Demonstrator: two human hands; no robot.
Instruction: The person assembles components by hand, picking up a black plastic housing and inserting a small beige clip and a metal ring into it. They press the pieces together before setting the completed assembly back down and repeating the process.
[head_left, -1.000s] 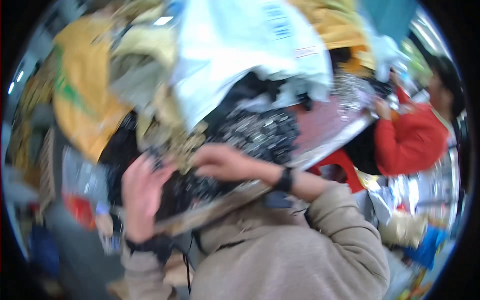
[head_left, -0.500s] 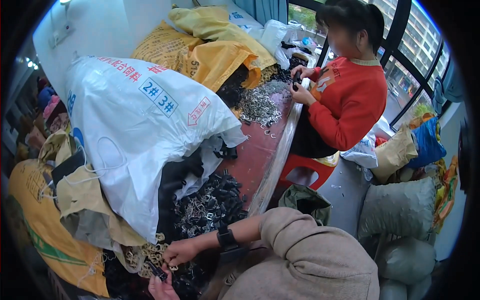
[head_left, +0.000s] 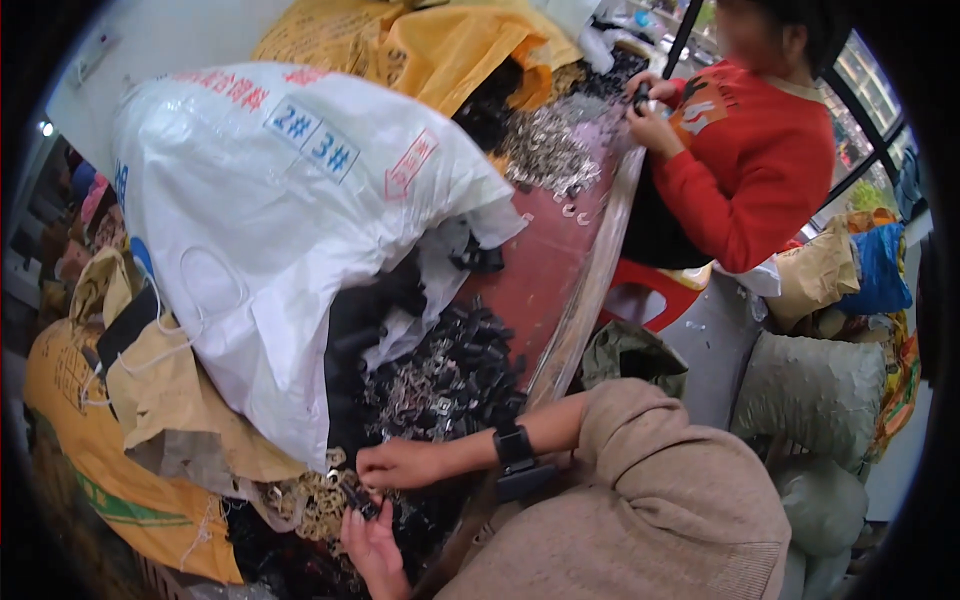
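Note:
My left hand point(head_left: 372, 548) is at the lower middle, fingertips up, closed on a small black plastic piece point(head_left: 359, 499). Just above it my right hand point(head_left: 402, 463) is closed with its fingers pinched together beside that piece; what they hold, if anything, is too small to make out. Under and left of the hands lie small beige ring-like parts point(head_left: 312, 512). Beyond my right hand a heap of black plastic pieces point(head_left: 487, 345) spreads over the red tabletop point(head_left: 548, 262), mixed with silver metal parts point(head_left: 425, 385).
A big white woven sack point(head_left: 250, 230) lies open toward the heap. Orange sacks point(head_left: 430, 50) stand behind. Across the table a person in a red sweater point(head_left: 765, 150) holds a black piece over silver metal loops point(head_left: 550, 150). Stuffed grey sacks point(head_left: 810, 395) stand at the right.
The whole view has shifted, so the scene sits higher and further right. My hands stay close together around the black plastic piece. The other person keeps handling a black piece.

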